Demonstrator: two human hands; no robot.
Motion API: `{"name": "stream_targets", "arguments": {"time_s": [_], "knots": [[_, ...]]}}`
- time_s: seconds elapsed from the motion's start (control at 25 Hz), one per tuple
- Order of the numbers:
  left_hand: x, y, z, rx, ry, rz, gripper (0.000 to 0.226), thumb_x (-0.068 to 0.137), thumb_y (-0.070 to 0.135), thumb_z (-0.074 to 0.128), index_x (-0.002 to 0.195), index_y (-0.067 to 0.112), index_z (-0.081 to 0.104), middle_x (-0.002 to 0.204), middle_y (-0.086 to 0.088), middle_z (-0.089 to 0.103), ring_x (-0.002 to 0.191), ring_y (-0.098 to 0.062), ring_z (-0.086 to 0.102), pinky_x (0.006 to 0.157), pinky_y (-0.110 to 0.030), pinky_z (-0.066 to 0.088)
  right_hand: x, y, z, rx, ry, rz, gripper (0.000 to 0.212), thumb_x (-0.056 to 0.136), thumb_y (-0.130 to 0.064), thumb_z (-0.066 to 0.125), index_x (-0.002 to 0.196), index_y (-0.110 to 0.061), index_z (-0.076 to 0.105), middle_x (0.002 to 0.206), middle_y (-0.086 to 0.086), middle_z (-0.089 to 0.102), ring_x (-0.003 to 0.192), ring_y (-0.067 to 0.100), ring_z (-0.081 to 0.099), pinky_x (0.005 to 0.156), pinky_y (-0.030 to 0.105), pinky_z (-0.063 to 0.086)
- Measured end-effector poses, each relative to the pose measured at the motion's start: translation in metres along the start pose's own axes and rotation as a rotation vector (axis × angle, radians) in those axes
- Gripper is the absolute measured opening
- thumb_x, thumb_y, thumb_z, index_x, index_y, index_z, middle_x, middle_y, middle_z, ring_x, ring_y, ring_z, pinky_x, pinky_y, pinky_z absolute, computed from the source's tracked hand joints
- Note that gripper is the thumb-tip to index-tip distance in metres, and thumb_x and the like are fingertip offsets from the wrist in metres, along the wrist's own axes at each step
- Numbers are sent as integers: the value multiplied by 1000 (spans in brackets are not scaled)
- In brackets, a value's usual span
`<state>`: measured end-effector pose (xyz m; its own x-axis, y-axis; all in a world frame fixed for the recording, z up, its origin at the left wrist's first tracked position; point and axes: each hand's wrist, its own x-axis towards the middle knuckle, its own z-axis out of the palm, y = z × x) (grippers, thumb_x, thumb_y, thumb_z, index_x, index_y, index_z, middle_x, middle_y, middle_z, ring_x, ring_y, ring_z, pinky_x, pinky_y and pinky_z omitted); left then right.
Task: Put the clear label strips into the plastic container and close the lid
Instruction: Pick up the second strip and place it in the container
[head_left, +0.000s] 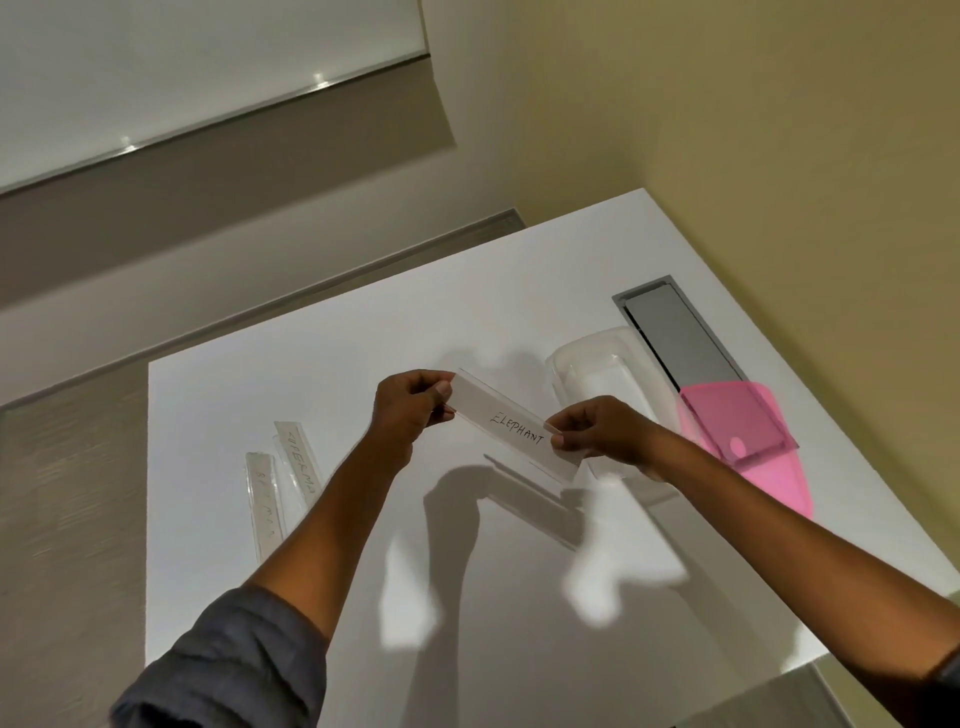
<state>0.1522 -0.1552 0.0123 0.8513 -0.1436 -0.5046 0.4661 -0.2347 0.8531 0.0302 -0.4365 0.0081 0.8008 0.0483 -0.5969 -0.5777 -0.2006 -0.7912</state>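
White desk carrying everything; left hand and right hand pinching ends of ELEPHANT strip, hovering beside open container near right edge; keeping strip level, aligning lengthwise over container; two strips waiting at left edge; pink lid lying beyond.

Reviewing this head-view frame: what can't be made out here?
- Container: its near end is hidden behind the right hand, and any contents cannot be told through the clear plastic.
- Two strips on the table: writing too faint and blurred to read fully; their near ends are covered by the left forearm.
- Pink lid: near edge hidden by the right forearm.
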Motion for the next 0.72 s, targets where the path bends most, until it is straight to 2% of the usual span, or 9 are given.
{"name": "stream_targets", "arguments": {"time_s": [0.12, 0.24, 0.32, 0.36, 0.44, 0.56, 0.6, 0.72], "knots": [[0, 10, 22, 38, -59, 19, 19, 106, 3, 66, 101, 12, 82, 98, -12, 83, 92, -29, 77, 82, -33, 69, -11, 4, -21, -8, -82, 30, 30, 91, -18, 84, 121, -19, 82, 104, -5, 85, 84, 0, 76, 66, 12, 55], [1, 16, 45, 48, -106, 34, 23, 106, 3, 66, 97, 16, 83, 83, 0, 85, 88, -25, 77, 81, -32, 70, -22, 12, -38, 29, -103, 47, 26, 90, -22, 86, 116, -27, 84, 103, -6, 84, 83, 0, 73, 69, 13, 52], [1, 18, 60, 39, -131, 45, 23, 106, 3, 66, 98, 15, 84, 82, 2, 85, 88, -25, 76, 82, -31, 70, -28, 18, -49, 63, -87, 43, 25, 88, -20, 88, 108, -35, 86, 101, -8, 83, 82, 2, 70, 66, 13, 50], [1, 18, 68, 26, -139, 51, 21, 105, 3, 66, 101, 14, 84, 86, 0, 85, 90, -25, 76, 82, -31, 70, -31, 21, -53, 68, -65, 41, 27, 87, -18, 89, 108, -35, 86, 99, -9, 82, 81, 5, 67, 65, 15, 49], [1, 18, 84, -10, -142, 65, 17, 105, 4, 67, 111, 8, 83, 102, -11, 85, 96, -26, 76, 86, -33, 69, -34, 26, -61, 77, -21, 42, 39, 86, -14, 89, 122, -25, 82, 94, -7, 75, 83, 13, 61, 68, 23, 46], [1, 15, 108, -77, -118, 56, 28, 102, 1, 71, 130, 1, 75, 125, -19, 77, 106, -30, 76, 94, -39, 67, -35, 31, -73, 104, 4, 61, 48, 88, -10, 86, 134, -16, 74, 106, -3, 82, 89, 14, 71, 80, 31, 53], [1, 13, 115, -94, -112, 36, 34, 101, -1, 72, 135, 0, 71, 128, -17, 74, 110, -31, 76, 96, -42, 67, -35, 31, -77, 115, 9, 70, 47, 89, -9, 85, 134, -15, 73, 107, -4, 84, 89, 11, 76, 80, 28, 57], [3, -1, 134, -84, -88, -42, 43, 97, -9, 72, 138, 0, 67, 127, -22, 71, 115, -37, 76, 102, -51, 65, -26, 35, -84, 151, 72, 116, 48, 90, 0, 82, 136, -8, 69, 92, -8, 83, 77, 4, 80, 63, 17, 60]]}}
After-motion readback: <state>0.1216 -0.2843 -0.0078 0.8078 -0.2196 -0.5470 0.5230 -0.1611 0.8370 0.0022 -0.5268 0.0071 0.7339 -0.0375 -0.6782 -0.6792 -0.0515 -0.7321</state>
